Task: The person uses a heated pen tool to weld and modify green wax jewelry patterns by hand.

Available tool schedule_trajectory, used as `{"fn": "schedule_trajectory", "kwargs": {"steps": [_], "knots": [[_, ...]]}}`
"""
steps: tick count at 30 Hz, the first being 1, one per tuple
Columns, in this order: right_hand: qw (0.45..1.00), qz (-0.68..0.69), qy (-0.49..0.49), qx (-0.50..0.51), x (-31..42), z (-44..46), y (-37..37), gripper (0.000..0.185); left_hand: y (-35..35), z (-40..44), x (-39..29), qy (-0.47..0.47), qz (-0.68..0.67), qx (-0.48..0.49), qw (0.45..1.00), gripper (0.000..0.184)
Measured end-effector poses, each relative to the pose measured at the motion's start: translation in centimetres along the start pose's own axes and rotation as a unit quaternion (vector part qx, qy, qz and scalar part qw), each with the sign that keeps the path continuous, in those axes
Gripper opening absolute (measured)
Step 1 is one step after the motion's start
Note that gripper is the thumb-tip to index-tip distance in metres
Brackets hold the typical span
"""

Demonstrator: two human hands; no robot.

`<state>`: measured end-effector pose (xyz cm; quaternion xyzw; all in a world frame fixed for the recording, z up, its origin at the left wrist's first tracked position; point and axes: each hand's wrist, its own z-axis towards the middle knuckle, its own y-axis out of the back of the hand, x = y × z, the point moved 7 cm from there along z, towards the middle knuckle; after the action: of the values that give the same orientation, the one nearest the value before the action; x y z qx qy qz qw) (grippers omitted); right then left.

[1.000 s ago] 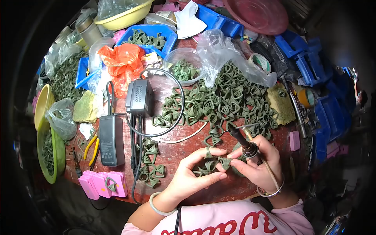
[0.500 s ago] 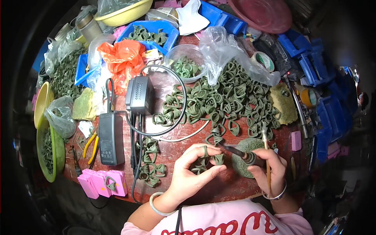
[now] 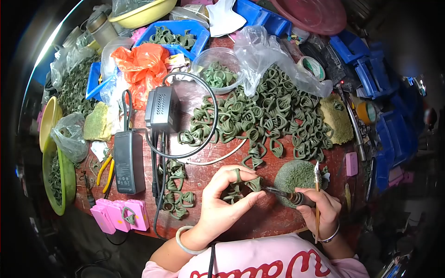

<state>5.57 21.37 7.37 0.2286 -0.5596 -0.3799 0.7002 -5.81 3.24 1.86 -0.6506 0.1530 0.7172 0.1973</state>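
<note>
My left hand (image 3: 221, 200) pinches a small dark-green ring (image 3: 253, 184) between thumb and fingers. Another green band sits around its index finger, and a few rings lie partly hidden behind the hand. In my right hand (image 3: 321, 211) is a soldering-iron-like pen (image 3: 300, 199), its thin dark tip at the edge of the pinched ring; whether they touch I cannot tell. The same hand also keeps hold of a thin brush (image 3: 317, 204) with a pale tip, pointing up. Under the pen lies a round green sponge pad (image 3: 296, 175).
A large heap of green rings (image 3: 264, 109) covers the table's middle. Left of it stand a black power box (image 3: 162, 111) with looping cable and a black adapter (image 3: 129, 162). Pink blocks (image 3: 119, 215) and yellow-handled pliers (image 3: 106, 172) lie at left; a yellow sponge (image 3: 337, 120) lies right.
The pen tip has come down from above the pinched ring to its right edge. My right hand has lowered slightly, and the ring has turned a little in my left fingers.
</note>
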Motion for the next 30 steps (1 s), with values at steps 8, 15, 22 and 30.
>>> {"fn": "schedule_trajectory", "kwargs": {"steps": [8,15,22,30], "knots": [[1.0,-0.007,-0.004,0.002,0.24,0.16,-0.02,0.038,-0.01,0.0,0.09,0.001,-0.013,0.003,1.0,0.035],[1.0,-0.013,-0.005,0.015,0.11,0.06,-0.13,0.035,-0.03,-0.06,0.23,0.009,-0.022,0.002,1.0,0.035],[1.0,-0.013,0.002,0.003,0.2,0.09,-0.06,0.037,-0.05,-0.03,0.17,0.003,-0.016,0.007,1.0,0.035],[1.0,-0.007,-0.01,0.024,-0.07,-0.01,-0.03,0.033,-0.03,-0.06,0.39,0.015,-0.02,0.003,1.0,0.035]]}}
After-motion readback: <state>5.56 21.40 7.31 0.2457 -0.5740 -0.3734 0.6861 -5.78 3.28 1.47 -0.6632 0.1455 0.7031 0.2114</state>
